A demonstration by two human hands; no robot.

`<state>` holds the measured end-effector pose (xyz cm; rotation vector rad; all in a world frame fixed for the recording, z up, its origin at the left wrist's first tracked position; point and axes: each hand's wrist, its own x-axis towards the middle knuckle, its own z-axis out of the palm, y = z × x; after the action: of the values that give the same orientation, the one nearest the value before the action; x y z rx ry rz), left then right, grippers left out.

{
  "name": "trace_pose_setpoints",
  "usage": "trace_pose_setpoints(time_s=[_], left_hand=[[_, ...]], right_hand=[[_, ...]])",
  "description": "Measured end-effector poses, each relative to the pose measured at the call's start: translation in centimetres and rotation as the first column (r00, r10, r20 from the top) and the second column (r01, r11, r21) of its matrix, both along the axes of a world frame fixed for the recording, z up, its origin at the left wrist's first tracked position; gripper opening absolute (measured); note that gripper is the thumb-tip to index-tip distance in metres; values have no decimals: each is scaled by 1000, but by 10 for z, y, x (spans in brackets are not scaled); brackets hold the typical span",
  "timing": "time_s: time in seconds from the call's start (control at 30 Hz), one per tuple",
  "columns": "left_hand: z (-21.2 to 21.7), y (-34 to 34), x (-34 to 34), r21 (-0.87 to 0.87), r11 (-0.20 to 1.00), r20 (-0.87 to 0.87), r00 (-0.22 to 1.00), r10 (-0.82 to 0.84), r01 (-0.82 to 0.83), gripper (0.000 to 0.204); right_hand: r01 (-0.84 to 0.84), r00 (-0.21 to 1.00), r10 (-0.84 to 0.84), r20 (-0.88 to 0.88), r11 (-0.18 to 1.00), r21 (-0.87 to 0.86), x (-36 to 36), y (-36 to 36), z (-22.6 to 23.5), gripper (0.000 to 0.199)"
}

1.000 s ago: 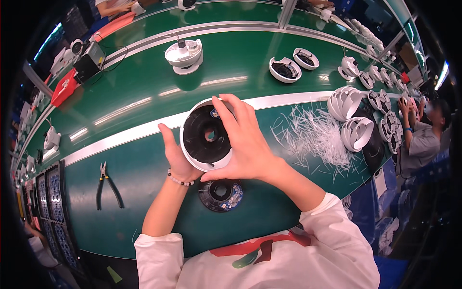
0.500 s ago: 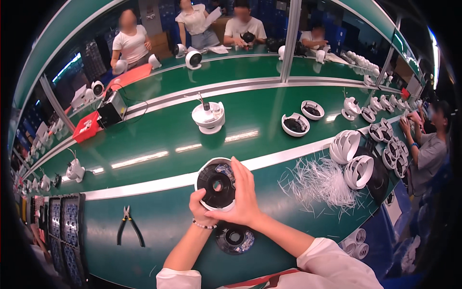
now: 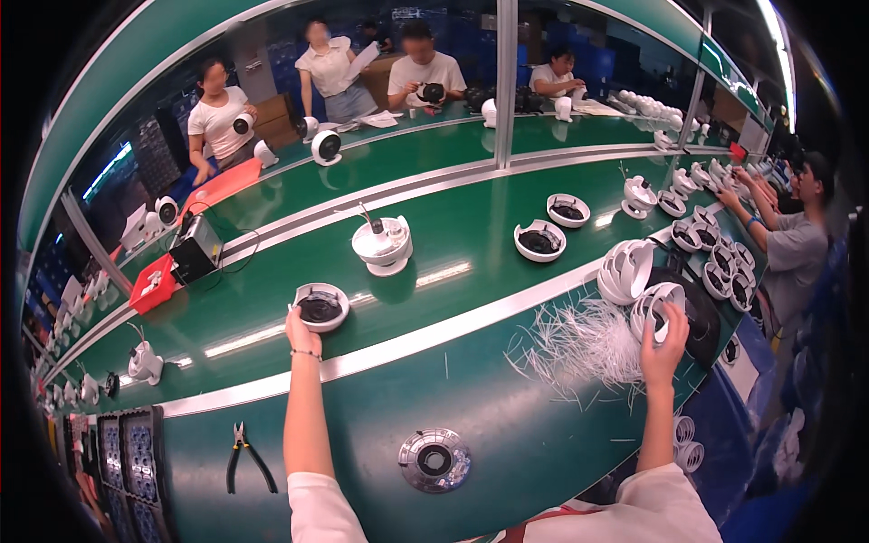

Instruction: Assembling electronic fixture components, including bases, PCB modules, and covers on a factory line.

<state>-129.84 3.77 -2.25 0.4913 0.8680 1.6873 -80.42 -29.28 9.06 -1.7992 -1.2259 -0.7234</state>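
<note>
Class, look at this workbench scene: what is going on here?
A person at a green assembly bench has both arms stretched out. The left hand touches a round white housing on the belt, while the right hand reaches a stack of white housings. A metal ring plate and pliers lie nearby.

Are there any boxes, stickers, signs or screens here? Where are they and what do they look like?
Cardboard boxes: brown, stacked at the far side behind the people across the line.
Red tray: far left on the belt, open-topped, small white parts inside.
Black box device: beside the red tray, boxy, cables attached.
Paper sheets: white, flat at the far side.
No screens or readable signs visible.
</note>
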Motion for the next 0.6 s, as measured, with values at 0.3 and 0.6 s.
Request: trace_pose_setpoints(time_s=[0.3, 0.6], left_hand=[[38, -92, 39, 294, 944, -786, 600, 148, 152, 43], [80, -253, 77, -299, 629, -953, -252, -166, 718, 68]], right_hand=[[56, 998, -60, -34, 992, -117, 78, 15, -53, 54], [73, 920, -115, -374, 990, -123, 96, 41, -47, 22]])
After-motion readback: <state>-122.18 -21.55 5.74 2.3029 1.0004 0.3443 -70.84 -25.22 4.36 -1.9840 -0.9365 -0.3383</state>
